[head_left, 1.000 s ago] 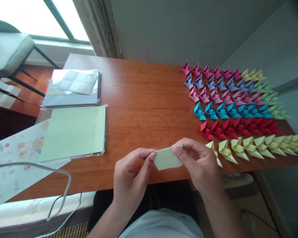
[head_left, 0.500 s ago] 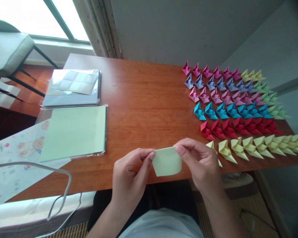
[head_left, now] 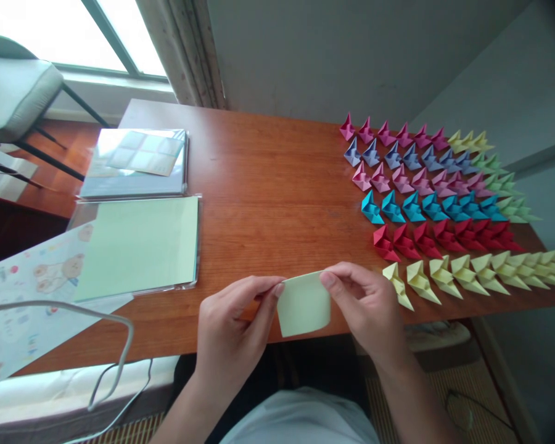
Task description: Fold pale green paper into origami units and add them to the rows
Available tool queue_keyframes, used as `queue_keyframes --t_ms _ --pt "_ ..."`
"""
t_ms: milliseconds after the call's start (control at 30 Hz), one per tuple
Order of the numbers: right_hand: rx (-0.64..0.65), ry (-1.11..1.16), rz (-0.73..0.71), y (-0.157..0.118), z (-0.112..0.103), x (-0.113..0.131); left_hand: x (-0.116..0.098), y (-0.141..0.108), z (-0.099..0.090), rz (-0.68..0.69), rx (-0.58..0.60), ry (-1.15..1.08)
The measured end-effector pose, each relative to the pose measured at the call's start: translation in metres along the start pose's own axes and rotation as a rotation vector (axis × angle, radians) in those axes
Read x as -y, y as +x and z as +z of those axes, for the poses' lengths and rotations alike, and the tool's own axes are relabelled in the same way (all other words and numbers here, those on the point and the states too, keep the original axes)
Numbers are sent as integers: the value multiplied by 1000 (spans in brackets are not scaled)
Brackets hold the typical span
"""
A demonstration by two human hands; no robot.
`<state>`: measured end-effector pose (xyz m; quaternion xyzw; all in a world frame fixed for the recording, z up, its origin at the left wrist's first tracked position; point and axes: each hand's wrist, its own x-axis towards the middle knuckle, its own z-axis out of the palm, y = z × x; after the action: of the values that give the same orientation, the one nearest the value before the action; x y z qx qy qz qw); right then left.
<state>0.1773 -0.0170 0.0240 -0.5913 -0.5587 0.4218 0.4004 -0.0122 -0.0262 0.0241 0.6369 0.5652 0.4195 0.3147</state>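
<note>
Between my two hands hangs a pale green sheet of paper [head_left: 304, 305], curved at its right side and held by its upper corners near the table's front edge. My left hand [head_left: 235, 324] pinches the upper left corner between thumb and forefinger. At the upper right corner, my right hand [head_left: 367, 305] grips the paper in the same way. Just beyond the right hand stand several pale yellow folded paper pieces [head_left: 423, 283] in a row, the nearest close to my knuckles.
Rows of folded paper pieces in red [head_left: 386, 243], blue [head_left: 372, 208] and other colours cover the table's right side. On the left lie a pale green paper stack [head_left: 141, 246], a plastic-wrapped pack [head_left: 92, 179], a patterned sheet [head_left: 32, 296] and a white cable [head_left: 128, 345].
Both hands have shifted slightly left with the paper, which now tilts a little more. The nearest yellow folded piece shows more fully beside my right hand.
</note>
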Motion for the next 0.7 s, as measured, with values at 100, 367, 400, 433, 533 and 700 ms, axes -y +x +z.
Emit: queue_keyframes --t_ms 100,367,400,433,533,700 --pt "-48 -75 -32 1 -2 0 -1 1 -3 16 -5 20" --pt "11 -121 -81 1 -2 -6 1 1 -9 26 -22 52" --pt "14 -112 -70 1 -2 -6 1 1 -9 26 -29 51" --pt "31 -101 -59 0 -2 -6 1 1 -9 26 -40 52" --pt "93 -103 -43 -2 -2 -6 1 2 -9 32 -51 61" --pt "104 -103 -38 -2 -1 -4 4 2 -11 21 -82 57"
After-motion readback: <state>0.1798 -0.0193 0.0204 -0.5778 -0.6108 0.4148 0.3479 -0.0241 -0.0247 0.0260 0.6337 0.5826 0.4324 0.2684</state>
